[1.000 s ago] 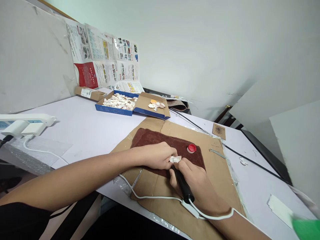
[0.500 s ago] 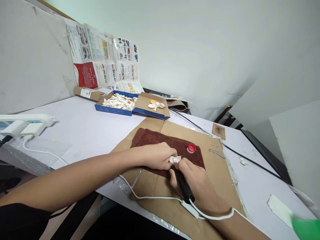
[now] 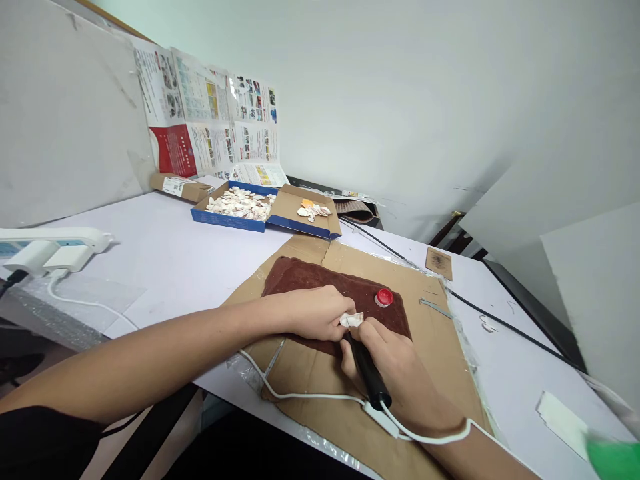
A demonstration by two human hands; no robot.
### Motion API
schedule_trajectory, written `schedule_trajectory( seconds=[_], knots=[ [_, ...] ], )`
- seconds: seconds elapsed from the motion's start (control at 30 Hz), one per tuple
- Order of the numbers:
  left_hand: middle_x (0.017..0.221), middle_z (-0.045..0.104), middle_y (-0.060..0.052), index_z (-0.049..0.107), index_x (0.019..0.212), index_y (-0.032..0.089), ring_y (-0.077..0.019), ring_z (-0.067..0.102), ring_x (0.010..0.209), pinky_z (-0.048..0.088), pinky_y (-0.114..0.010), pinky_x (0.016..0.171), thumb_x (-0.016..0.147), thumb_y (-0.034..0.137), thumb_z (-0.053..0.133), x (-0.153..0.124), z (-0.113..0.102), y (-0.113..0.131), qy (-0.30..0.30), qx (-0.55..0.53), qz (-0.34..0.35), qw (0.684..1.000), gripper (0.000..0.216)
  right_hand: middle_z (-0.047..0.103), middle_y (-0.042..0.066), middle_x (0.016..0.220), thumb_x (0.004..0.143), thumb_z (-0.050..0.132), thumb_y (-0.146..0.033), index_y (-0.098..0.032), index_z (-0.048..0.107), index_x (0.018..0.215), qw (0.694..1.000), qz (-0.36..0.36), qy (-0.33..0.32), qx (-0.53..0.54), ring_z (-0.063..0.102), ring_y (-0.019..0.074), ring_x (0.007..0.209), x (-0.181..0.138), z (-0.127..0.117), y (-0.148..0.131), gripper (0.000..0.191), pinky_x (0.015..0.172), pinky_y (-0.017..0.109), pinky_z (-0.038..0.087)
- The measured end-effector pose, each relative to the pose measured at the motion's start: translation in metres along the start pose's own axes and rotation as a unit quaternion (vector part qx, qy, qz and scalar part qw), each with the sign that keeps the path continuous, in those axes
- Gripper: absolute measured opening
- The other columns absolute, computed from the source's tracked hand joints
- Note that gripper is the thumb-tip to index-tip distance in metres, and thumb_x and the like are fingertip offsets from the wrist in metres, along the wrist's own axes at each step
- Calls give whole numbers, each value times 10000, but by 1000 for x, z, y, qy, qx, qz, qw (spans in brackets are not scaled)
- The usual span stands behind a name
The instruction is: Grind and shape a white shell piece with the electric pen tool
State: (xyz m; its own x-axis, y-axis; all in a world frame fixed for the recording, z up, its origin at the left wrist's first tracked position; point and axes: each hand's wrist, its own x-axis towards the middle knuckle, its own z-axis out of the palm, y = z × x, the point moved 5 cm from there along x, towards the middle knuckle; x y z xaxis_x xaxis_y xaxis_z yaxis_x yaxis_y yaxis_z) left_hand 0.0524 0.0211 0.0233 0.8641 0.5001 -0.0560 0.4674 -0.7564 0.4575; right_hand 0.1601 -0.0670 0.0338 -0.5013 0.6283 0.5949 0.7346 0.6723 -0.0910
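Seashell (image 3: 351,320) stays pinched in left hand (image 3: 320,312); right hand (image 3: 395,353) keeps its grip wrapped round black corded tool (image 3: 371,377); work seems steady.

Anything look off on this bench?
The small cardboard square has a dark, speckled patch, unlike the plainer cardboard sheet. The white cord from the black-handled tool crosses the right forearm; might snag.

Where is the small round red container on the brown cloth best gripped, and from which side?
The small red container is probably best pinched by opposite sides of its wall, from above: it looks round and low, red face up, with nothing over it, while the right hand crowds its near side.
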Motion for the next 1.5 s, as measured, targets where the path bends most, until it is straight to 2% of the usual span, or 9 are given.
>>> schedule_trajectory(
  seconds=[0.27, 0.6, 1.0, 1.13, 1.23, 1.37, 1.5],
  knots=[
    [1011, 797, -99, 724, 1111, 155, -260, 750, 897, 465, -302, 664, 940, 182, 596, 2, 4, -3, 1, 4, 1, 1000, 215, 587, -23, 745, 973, 496, -158, -251, 464, 923, 1000, 10, -18, -16, 537, 132, 524, 1, 0, 2, 111, 511, 280, 394],
    [992, 790, -109, 720, 1067, 171, -263, 745, 884, 486, -295, 658, 967, 269, 622, 3, 5, -5, 5, 11, -4, 1000, 170, 611, -26, 760, 963, 521, -158, -252, 486, 931, 1000, 12, 5, -20, 527, 133, 536, -2, 5, 5, 105, 535, 281, 377],
    [866, 758, -73, 658, 930, 183, -244, 715, 789, 428, -304, 602, 937, 262, 650, 3, 3, 0, 9, 50, 15, 999, 79, 581, -38, 643, 967, 527, -219, -246, 492, 790, 998, 52, 5, -28, 477, 107, 436, 9, -4, 5, 182, 477, 261, 353],
    [849, 749, -71, 652, 908, 191, -249, 714, 787, 435, -311, 607, 931, 263, 645, 3, 2, 0, 6, 43, 15, 999, 76, 617, -27, 628, 961, 546, -269, -246, 514, 777, 996, 84, -9, -20, 559, 131, 463, 9, -4, 9, 188, 472, 267, 360],
    [864, 750, -80, 653, 919, 182, -256, 721, 805, 441, -313, 611, 932, 262, 646, 2, 1, 1, -1, 44, 8, 999, 81, 642, -23, 623, 955, 570, -328, -249, 545, 778, 990, 136, -31, 9, 615, 157, 508, 8, -2, 17, 195, 494, 272, 399],
    [917, 755, -95, 662, 981, 166, -255, 723, 830, 440, -309, 609, 946, 244, 619, 2, 0, 1, -1, 29, -2, 1000, 96, 644, -25, 623, 918, 603, -375, -258, 542, 740, 975, 211, -25, 66, 583, 161, 513, 8, -1, 29, 222, 506, 285, 410],
    [846, 726, -79, 634, 911, 172, -230, 687, 743, 397, -308, 574, 918, 210, 614, 2, -1, 1, 9, 24, -2, 1000, 44, 641, -20, 639, 917, 613, -432, -262, 561, 712, 948, 293, -33, 116, 572, 172, 531, 9, -3, 41, 271, 502, 294, 406]
  ],
)
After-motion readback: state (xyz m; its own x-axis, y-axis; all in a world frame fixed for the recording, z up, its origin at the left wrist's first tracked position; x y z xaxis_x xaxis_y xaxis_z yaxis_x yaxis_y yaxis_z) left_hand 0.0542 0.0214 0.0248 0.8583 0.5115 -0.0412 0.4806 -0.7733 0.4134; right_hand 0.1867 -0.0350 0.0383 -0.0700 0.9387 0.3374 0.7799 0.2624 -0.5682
